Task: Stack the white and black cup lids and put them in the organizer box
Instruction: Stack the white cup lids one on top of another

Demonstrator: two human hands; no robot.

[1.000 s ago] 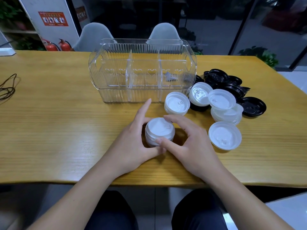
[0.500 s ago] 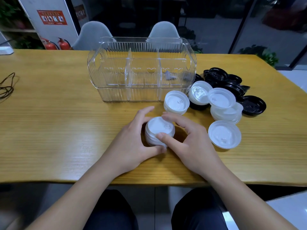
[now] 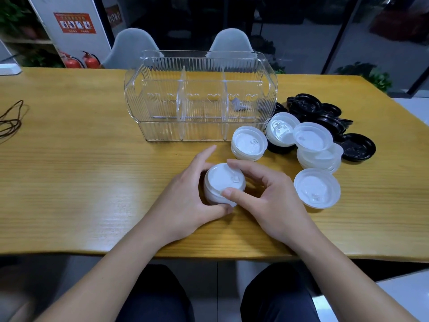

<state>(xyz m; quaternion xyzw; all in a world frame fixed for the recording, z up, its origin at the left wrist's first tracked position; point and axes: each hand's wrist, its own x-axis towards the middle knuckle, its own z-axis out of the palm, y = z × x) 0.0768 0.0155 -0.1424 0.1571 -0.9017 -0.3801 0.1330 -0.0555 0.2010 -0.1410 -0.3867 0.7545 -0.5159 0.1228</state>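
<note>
Squaring the white lid stack [image 3: 224, 182]: your left hand [image 3: 188, 201] and right hand [image 3: 267, 196] still grasp it, left forefinger now lowered; organizer box [image 3: 200, 96] awaits.

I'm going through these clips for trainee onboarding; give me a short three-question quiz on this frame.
1. True or false: the clear ribbed plastic organizer box already holds white lids.
2. Which hands grip the small stack of white plastic cup lids: A) left only, B) right only, C) both?
3. Fill in: the pile of black plastic cup lids lies to the box's ___ side.

Key: 1 false; 2 C, the left hand and right hand both grip it; 3 right.
</note>
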